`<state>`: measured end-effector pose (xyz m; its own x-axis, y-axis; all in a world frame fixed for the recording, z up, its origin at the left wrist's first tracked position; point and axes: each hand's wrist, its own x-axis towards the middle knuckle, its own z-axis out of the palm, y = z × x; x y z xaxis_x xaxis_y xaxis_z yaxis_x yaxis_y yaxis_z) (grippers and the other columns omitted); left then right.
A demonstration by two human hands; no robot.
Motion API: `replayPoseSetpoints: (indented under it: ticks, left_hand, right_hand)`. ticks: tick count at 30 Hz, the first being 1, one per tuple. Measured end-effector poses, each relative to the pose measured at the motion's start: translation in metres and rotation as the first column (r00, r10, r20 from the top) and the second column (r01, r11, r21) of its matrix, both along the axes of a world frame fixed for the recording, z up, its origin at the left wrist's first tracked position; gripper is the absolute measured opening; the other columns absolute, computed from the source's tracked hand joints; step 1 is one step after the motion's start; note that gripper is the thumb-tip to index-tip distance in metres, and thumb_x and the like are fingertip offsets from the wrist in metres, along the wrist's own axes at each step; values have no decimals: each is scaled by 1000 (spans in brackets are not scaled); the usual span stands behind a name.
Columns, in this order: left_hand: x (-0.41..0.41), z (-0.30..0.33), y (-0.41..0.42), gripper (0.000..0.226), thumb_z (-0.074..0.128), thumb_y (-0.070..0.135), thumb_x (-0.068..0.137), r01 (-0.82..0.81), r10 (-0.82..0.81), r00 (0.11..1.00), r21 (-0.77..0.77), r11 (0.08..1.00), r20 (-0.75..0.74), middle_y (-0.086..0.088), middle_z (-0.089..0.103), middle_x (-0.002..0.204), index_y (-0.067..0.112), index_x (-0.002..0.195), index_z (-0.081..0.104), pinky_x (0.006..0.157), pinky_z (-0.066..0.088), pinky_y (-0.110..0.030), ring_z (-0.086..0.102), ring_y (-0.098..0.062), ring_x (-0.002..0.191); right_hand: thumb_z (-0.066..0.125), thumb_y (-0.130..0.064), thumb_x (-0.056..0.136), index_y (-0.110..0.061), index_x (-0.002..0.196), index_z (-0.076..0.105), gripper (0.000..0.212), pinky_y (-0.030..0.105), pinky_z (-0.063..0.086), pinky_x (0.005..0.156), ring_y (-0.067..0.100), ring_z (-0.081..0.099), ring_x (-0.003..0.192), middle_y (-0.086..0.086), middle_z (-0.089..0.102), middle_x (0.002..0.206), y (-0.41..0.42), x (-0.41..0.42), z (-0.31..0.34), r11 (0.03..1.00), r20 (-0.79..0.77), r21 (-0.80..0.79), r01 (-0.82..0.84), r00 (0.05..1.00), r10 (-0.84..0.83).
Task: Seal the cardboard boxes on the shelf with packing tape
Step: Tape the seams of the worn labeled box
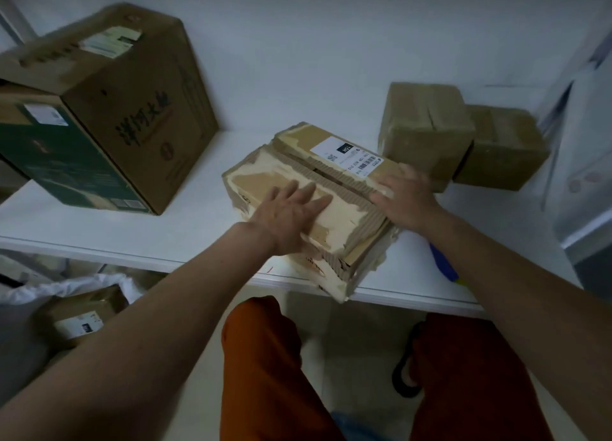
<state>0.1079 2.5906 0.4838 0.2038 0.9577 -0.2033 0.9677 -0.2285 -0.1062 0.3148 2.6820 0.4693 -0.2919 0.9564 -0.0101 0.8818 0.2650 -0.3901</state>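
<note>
- Torn box (318,189) at shelf (99,228) front edge, one corner overhanging.
- Left hand (288,215) flat on top, fingers spread; right hand (407,199) likewise.
- Risk: uneven press tipping it off, or ragged flaps springing apart.

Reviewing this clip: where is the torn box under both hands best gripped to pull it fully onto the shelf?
Probably by its two long sides, one hand each, from above. The torn box lies flat with a corner overhanging the shelf edge; its top flaps are ragged, so the sides look firmer.
</note>
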Motion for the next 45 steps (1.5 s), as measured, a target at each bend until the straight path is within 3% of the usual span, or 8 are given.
replayPoseSetpoints:
  ticks: [13, 17, 22, 25, 31, 36, 40, 45]
  left_hand:
    - [112, -20, -11, 93, 26, 77, 85, -33, 71, 986, 244, 969, -150, -25, 38, 144, 7, 147, 23, 88, 45, -43, 48, -43, 119]
    - [131, 1, -1, 85, 37, 79, 82, 61, -12, 981, 251, 966, -191, -10, 60, 113, 8, 128, 48, 64, 37, -30, 56, -21, 89]
    - [101, 12, 23, 129, 60, 87, 56, 16, -20, 999, 82, 997, 47, -14, 9, 158, 16, 153, 11, 118, 14, -46, 7, -31, 146]
    - [95, 2, 34, 142, 55, 92, 53, 42, -26, 987, -95, 995, 159, -7, -22, 159, 18, 153, -11, 119, -6, -49, -25, -26, 144]
    - [117, -6, 43, 91, 17, 78, 85, 48, -31, 984, -91, 995, 173, -3, -17, 160, 23, 153, -8, 120, -7, -46, -18, -23, 147]
    - [133, -22, 55, 83, 14, 70, 92, 95, -101, 986, 54, 994, 133, -2, -15, 161, 20, 153, -9, 120, -6, -47, -16, -20, 147]
    - [140, -28, 56, 81, 12, 67, 93, 74, -69, 981, -18, 997, 179, -2, -15, 161, 18, 154, -9, 120, -8, -44, -16, -19, 147]
    - [139, -31, 52, 77, 15, 65, 95, 46, -51, 972, 27, 999, 230, 1, -7, 162, 20, 155, -2, 121, -4, -42, -10, -17, 148]
  right_hand:
    - [49, -15, 92, -14, 109, 52, 17, 38, 43, 80, 25, 51, 98, 8, 56, 113, 0, 34, 11, 997, 41, 0, -72, 997, 72]
    - [44, -9, 94, -11, 124, 51, 31, 40, 40, 95, 25, 44, 118, 7, 47, 128, 3, 46, 4, 994, 68, -14, -108, 992, 109]
    - [38, 3, 92, -2, 126, 53, 38, 39, 37, 101, 27, 44, 122, 12, 47, 131, 0, 50, -3, 991, 30, 24, -129, 991, 128]
    - [38, 0, 94, -4, 133, 49, 40, 35, 33, 104, 26, 40, 126, 12, 44, 138, -2, 55, -3, 995, -69, 15, -101, 992, 102]
    - [38, -15, 97, -1, 118, 54, 30, 37, 41, 88, 34, 51, 110, 20, 54, 120, -4, 94, -18, 912, -296, 14, 409, 873, -387]
    - [51, -28, 93, -14, 76, 49, 22, 37, 46, 66, 38, 61, 84, 14, 52, 75, -18, 115, -55, 882, -145, -229, 411, 882, -449]
    - [54, -34, 87, -29, 122, 46, 37, 41, 52, 70, 28, 59, 76, 6, 63, 94, -16, 116, -87, 919, -55, -259, 296, 946, -320]
    - [66, -44, 75, -25, 129, 47, 60, 41, 50, 82, 33, 61, 91, 10, 63, 106, -16, 116, -85, 871, -40, -325, 367, 915, -401]
